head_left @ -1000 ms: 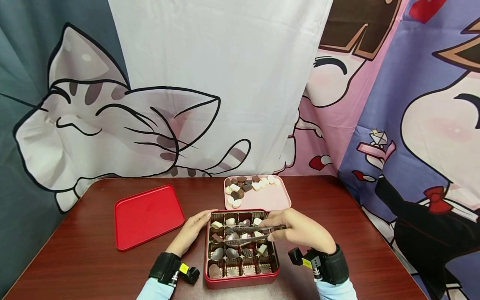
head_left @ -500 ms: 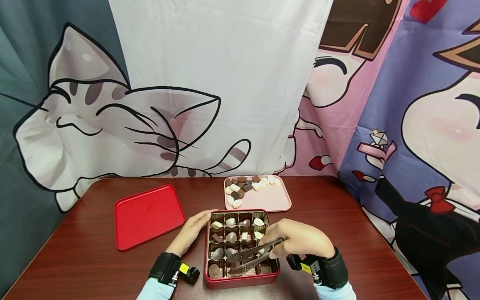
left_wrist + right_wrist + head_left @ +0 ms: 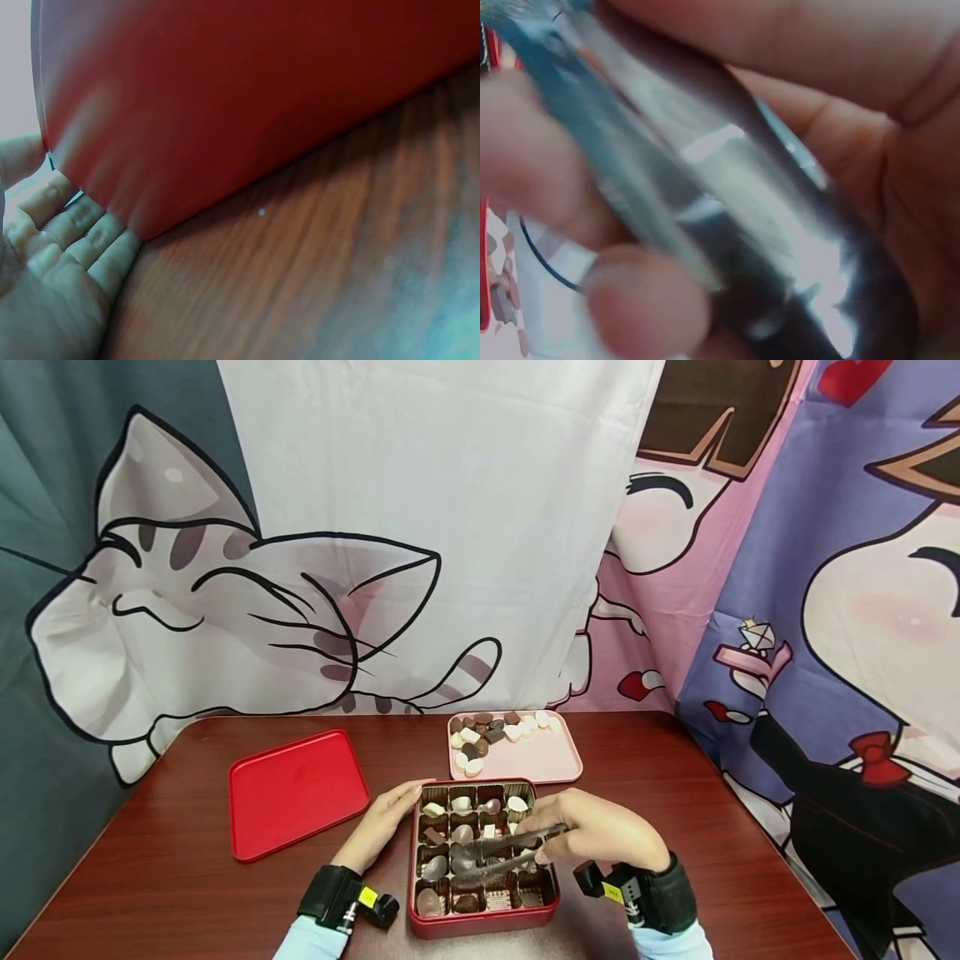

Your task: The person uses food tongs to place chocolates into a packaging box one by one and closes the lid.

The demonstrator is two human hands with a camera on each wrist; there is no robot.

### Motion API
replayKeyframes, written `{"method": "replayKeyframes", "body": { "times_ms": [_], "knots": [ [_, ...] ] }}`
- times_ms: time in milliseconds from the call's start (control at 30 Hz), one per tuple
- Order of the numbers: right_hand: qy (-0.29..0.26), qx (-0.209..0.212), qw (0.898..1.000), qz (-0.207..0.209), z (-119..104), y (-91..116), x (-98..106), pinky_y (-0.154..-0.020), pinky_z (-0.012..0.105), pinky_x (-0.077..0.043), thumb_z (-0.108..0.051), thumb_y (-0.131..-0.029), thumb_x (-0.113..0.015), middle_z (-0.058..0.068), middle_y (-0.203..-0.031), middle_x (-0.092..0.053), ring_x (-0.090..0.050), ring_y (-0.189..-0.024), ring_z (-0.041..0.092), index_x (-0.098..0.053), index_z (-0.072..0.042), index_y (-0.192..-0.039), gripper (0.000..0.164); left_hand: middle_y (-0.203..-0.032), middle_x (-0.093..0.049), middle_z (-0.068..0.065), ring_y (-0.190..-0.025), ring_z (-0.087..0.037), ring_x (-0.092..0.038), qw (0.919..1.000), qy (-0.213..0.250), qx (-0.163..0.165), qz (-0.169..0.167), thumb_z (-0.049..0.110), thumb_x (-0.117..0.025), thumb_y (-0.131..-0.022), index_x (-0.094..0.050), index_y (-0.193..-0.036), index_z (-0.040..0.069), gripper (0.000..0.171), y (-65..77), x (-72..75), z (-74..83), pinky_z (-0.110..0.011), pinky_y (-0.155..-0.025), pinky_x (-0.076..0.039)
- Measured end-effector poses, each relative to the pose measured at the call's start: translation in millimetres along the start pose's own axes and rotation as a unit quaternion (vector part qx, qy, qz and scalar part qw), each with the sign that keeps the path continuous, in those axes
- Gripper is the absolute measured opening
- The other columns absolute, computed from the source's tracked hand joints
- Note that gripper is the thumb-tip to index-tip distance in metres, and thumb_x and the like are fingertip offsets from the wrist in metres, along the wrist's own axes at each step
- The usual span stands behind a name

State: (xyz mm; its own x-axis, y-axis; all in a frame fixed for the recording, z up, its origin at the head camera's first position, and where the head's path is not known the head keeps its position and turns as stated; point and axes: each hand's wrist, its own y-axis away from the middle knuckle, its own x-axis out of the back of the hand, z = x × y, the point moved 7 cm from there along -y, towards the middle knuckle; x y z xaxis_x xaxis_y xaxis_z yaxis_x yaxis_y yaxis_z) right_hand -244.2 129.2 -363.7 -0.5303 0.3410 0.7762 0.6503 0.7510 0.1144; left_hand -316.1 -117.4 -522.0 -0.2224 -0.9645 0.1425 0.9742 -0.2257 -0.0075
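Note:
A red tin [image 3: 487,929] with a divided brown plastic insert holds chocolates in many of its compartments. My right hand [image 3: 600,828] grips metal tongs [image 3: 498,862] over the tin's right side. The tongs' arms stand apart and reach left across the second and third rows. In the right wrist view the fingers wrap round the shiny tongs [image 3: 742,187]. A dark chocolate [image 3: 466,902] sits in the front row, right of a brown round one [image 3: 430,902]. My left hand [image 3: 384,822] rests on the tin's far left edge, its fingers [image 3: 94,236] straight against the red side wall.
A pink tray [image 3: 540,764] with several dark and white chocolates lies behind the tin. The red lid [image 3: 298,793] lies on the wooden table [image 3: 157,852] to the left. A printed curtain [image 3: 450,527] hangs behind the table.
The tongs dipped to the front row, then rose back with their arms apart. A dark chocolate now sits in the second front compartment. My left hand has stayed put.

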Motion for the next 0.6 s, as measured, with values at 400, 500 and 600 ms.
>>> {"method": "replayKeyframes", "body": {
  "times_ms": [400, 500, 600],
  "knots": [
    [-0.081, -0.066, 0.967, 0.234, 47, -17, 32, -0.062, 0.022, -0.049, -0.022, -0.087, -0.068, 0.004, -0.097, -0.064, -0.056, -0.075, 0.01, -0.064, -0.014, -0.123, 0.037, -0.134, -0.059, -0.005, -0.12, 0.0, -0.052, 0.9997, -0.003, 0.018, 0.017, 0.042, -0.047, -0.098, -0.055, -0.133, 0.018, 0.043, 1.4, 1.4, -1.1, -0.023, -0.105, -0.039],
    [-0.087, -0.086, 0.958, 0.261, 58, -20, 33, -0.064, 0.023, -0.05, -0.022, -0.087, -0.068, 0.006, -0.097, -0.065, -0.059, -0.075, 0.011, -0.063, -0.012, -0.125, 0.04, -0.136, -0.058, -0.005, -0.116, 0.005, -0.053, 0.9999, 0.007, 0.008, 0.002, 0.043, -0.046, -0.098, -0.054, -0.134, 0.02, 0.043, 2.0, 0.0, 0.3, -0.019, -0.101, -0.041],
    [-0.079, -0.099, 0.951, 0.281, 68, -24, 33, -0.064, 0.023, -0.049, -0.02, -0.087, -0.068, 0.007, -0.098, -0.066, -0.058, -0.074, 0.01, -0.063, -0.009, -0.126, 0.041, -0.136, -0.057, -0.005, -0.116, 0.006, -0.053, 0.9998, 0.02, 0.007, -0.006, 0.043, -0.046, -0.098, -0.054, -0.134, 0.02, 0.043, 2.4, -1.1, 0.3, -0.018, -0.1, -0.042]
  ]
}}
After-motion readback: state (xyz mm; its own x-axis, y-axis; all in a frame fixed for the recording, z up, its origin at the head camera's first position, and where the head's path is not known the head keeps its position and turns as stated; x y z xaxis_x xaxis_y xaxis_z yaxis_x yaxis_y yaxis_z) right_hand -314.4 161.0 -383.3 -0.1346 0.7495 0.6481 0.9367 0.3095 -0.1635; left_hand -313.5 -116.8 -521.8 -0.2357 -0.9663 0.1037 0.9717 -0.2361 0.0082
